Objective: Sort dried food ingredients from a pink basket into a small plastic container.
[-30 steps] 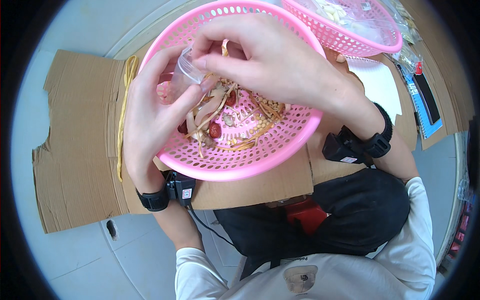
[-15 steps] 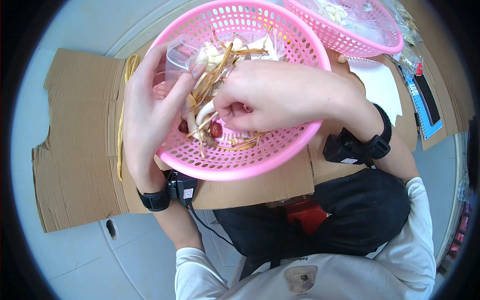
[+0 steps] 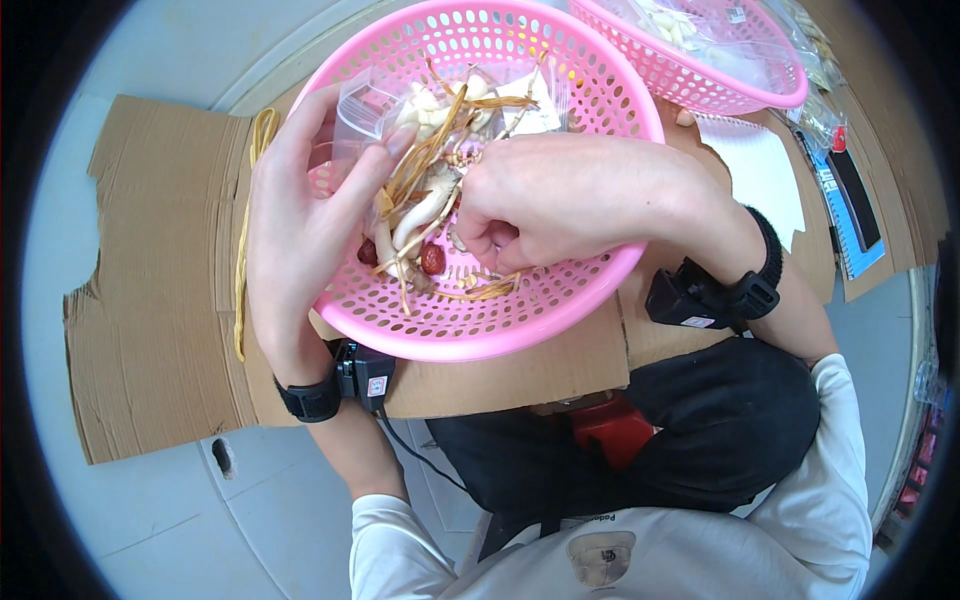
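Note:
My left hand (image 3: pixel 305 200) is closed on the left edge of a clear plastic bag (image 3: pixel 365 112), thumb on top and fingertips hidden behind it. Whitish chunks (image 3: pixel 428 112) show in the bag, inside a large pink perforated basket (image 3: pixel 490 345). My right hand (image 3: pixel 560 190) reaches in from the right, its fingers curled down against the basket's contents; whatever they grip is hidden. Beside those fingers lies a pale mushroom (image 3: pixel 428 215) with a curved stem. Brown dried strips (image 3: pixel 425 165) cross the bag, and two red dates (image 3: pixel 432 258) rest lower left.
A second pink basket (image 3: pixel 690 80) with bagged pale pieces stands at the far right. Near it are a white notepad (image 3: pixel 755 165) and a blue package (image 3: pixel 850 225). Yellow cord (image 3: pixel 243 250) lies on the cardboard (image 3: pixel 160 270) at left.
My right hand has shifted slightly right, away from the pale mushroom, which now shows more fully. My left hand keeps its place on the bag.

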A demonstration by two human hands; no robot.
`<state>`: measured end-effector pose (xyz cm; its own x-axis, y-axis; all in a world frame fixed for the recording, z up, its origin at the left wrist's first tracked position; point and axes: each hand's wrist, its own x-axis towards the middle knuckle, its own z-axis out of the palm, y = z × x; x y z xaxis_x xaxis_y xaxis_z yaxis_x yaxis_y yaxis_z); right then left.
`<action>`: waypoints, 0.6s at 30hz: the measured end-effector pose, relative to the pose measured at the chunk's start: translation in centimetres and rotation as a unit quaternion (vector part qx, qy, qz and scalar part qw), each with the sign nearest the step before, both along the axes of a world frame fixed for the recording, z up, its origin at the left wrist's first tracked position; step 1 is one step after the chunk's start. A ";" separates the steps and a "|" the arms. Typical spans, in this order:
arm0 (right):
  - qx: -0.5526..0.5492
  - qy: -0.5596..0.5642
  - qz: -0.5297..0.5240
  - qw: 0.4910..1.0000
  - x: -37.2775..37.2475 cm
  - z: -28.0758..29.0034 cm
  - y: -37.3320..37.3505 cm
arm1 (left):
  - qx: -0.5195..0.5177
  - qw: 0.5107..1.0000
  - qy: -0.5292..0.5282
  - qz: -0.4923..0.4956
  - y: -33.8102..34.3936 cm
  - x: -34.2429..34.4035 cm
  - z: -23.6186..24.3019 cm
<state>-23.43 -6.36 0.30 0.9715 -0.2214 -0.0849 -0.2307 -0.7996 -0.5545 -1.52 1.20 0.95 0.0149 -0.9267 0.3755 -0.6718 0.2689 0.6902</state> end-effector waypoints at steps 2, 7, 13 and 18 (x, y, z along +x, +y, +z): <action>-0.006 0.000 0.001 1.000 0.0 0.0 0.0 | -0.002 1.000 -0.003 -0.003 0.0 0.1 0.0; -0.024 -0.008 -0.006 1.000 0.0 -0.4 0.0 | 0.002 1.000 -0.006 -0.001 0.0 -0.1 0.1; -0.040 0.019 -0.016 0.999 0.3 -0.5 -0.1 | 0.006 1.000 0.005 -0.004 0.1 -0.2 0.1; -0.058 -0.004 -0.042 0.997 -0.1 -1.0 0.1 | 0.004 1.000 0.000 -0.004 0.0 -0.1 0.0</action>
